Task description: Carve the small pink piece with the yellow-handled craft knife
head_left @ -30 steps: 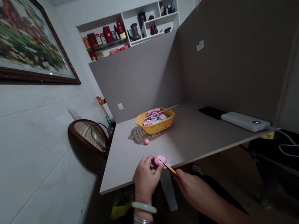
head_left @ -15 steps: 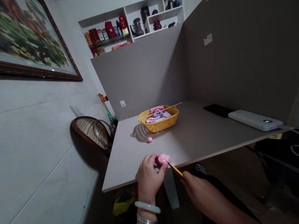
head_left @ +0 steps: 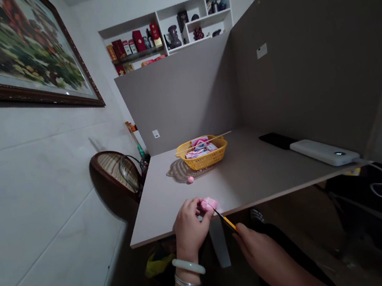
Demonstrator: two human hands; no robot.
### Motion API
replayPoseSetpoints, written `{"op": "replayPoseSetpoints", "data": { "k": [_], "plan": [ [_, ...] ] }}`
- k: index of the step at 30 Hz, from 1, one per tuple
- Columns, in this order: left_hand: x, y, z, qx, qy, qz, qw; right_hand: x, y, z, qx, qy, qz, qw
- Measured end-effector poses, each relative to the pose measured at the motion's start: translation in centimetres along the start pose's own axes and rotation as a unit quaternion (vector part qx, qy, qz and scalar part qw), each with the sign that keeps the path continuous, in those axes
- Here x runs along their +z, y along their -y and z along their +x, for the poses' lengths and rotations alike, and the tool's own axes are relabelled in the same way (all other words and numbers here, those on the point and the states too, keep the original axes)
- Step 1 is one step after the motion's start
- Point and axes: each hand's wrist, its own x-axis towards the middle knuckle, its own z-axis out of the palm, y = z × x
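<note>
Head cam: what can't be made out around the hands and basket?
Head view:
- The pink lump: its lower part is hidden by the left hand.
- The yellow-handled tool: its rear end is hidden by the right hand; its thin tip is too small to identify.
- The packets in the yellow basket: their print is too small to read.

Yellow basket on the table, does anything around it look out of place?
A small pink ball sits loose on the table at the edge of the round mat, outside the yellow basket. A thin stick lies across the basket, jutting past its rim.
</note>
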Motion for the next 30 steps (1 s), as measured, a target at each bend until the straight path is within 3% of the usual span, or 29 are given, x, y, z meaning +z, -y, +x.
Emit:
{"op": "replayPoseSetpoints", "data": {
  "k": [6, 13, 19, 26, 30],
  "plan": [
    [0.0, -0.1, 0.1, -0.005, -0.005, 0.002, 1.000, -0.6, 0.8, 1.1, -0.037, -0.015, -0.033, 0.999],
    [0.1, -0.1, 0.0, -0.003, 0.001, 0.000, 1.000, 0.2, -0.3, -0.2, 0.006, 0.005, -0.015, 1.000],
    [-0.1, -0.4, 0.1, -0.010, 0.003, 0.004, 1.000, -0.4, 0.5, 1.2, -0.027, -0.008, -0.015, 0.999],
    [0.1, 0.1, 0.0, -0.002, 0.002, 0.006, 1.000, 0.5, -0.6, -0.2, 0.006, 0.002, 0.002, 1.000],
    [0.2, 0.1, -0.1, -0.003, 0.001, 0.005, 1.000, 0.2, -0.3, 0.8, -0.026, -0.014, -0.012, 1.000]
  ]
}}
